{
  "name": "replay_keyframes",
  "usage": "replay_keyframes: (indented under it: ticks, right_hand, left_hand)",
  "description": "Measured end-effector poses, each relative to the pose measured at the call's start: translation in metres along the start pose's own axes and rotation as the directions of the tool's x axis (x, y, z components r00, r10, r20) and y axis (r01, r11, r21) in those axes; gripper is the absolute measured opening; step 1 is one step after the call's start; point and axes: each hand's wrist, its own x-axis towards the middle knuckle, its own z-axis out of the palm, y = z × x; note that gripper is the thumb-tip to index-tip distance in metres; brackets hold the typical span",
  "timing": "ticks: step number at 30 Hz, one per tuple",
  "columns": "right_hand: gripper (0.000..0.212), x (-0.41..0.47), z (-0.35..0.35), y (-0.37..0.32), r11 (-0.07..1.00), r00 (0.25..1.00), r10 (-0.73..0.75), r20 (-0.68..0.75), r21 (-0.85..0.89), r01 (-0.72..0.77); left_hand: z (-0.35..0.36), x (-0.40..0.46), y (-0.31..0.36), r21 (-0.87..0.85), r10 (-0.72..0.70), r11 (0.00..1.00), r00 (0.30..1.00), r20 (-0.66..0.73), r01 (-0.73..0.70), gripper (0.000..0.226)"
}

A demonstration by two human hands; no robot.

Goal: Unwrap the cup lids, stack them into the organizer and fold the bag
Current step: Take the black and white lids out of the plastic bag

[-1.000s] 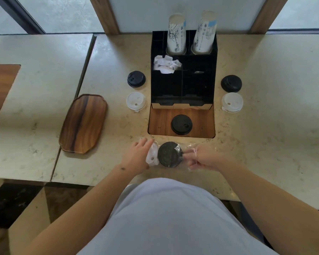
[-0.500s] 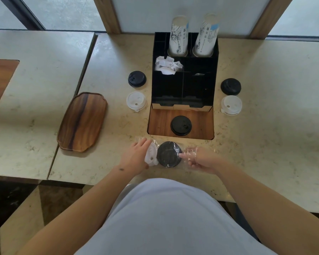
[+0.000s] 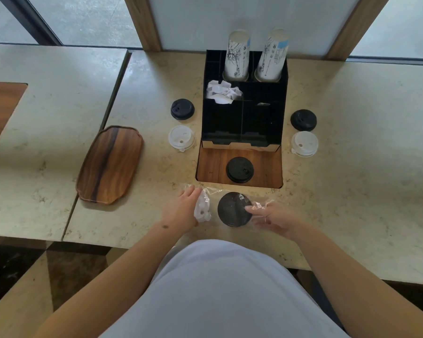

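A clear plastic bag (image 3: 263, 206) lies on the counter just in front of me, with a black lid (image 3: 232, 209) and a white lid (image 3: 202, 208) inside it. My left hand (image 3: 181, 211) grips the bag's left end around the white lid. The fingers of my right hand (image 3: 271, 217) touch the black lid's right edge through the bag's right end. The black organizer (image 3: 244, 115) stands behind, with two cup stacks (image 3: 254, 54) at its back. Loose lids lie around it: black (image 3: 182, 109) and white (image 3: 181, 137) on the left, black (image 3: 303, 120) and white (image 3: 304, 143) on the right, black (image 3: 239, 170) in front.
A wooden tray (image 3: 110, 164) sits on the counter at the left, over the seam between two tabletops. Crumpled white paper (image 3: 222, 91) fills one organizer compartment. The front black lid rests on a wooden inset (image 3: 266, 167). The counter's near edge is close to my body.
My right hand has slid left along the bag until its fingers reach the black lid's edge. The left hand keeps its hold. The camera has tilted slightly.
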Motion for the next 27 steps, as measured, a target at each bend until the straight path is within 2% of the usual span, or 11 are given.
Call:
replay_keyframes:
  ticks: [2, 6, 9, 13, 16, 19, 27]
  right_hand:
    - [0.058, -0.009, -0.012, -0.007, 0.998, 0.999, 0.024, -0.033, -0.056, -0.026]
    - [0.030, -0.026, -0.034, -0.027, 0.979, 1.000, 0.021, 0.015, -0.204, -0.017]
    - [0.026, -0.034, -0.045, -0.040, 0.944, 1.000, 0.009, -0.010, -0.329, -0.012]
    - [0.028, -0.035, -0.053, -0.069, 0.784, 0.994, -0.003, -0.111, -0.617, -0.067]
    - [0.036, -0.034, -0.054, -0.102, 0.674, 0.990, -0.050, -0.136, -0.736, -0.067]
    - [0.038, -0.039, -0.056, -0.131, 0.638, 0.988, -0.076, -0.133, -0.768, -0.054]
    - [0.021, -0.061, -0.070, -0.173, 0.658, 0.960, -0.259, -0.104, -0.747, 0.097]
  left_hand:
    - [0.002, 0.000, -0.001, -0.023, -0.004, 1.000, 1.000, 0.017, 0.004, 0.110]
    - [0.004, 0.004, -0.003, -0.027, -0.008, 1.000, 1.000, 0.026, 0.009, 0.108]
    - [0.003, 0.006, 0.000, -0.046, -0.018, 0.999, 0.998, 0.054, 0.020, 0.108]
    - [0.002, 0.008, 0.006, -0.055, -0.005, 0.998, 0.999, 0.047, 0.008, 0.112]
    - [0.001, 0.012, 0.012, -0.058, 0.013, 0.998, 0.999, 0.045, -0.011, 0.116]
    - [-0.002, 0.016, 0.013, -0.058, 0.019, 0.998, 0.998, 0.055, -0.016, 0.118]
    - [-0.004, 0.014, 0.011, -0.032, 0.041, 0.999, 0.999, 0.015, -0.040, 0.119]
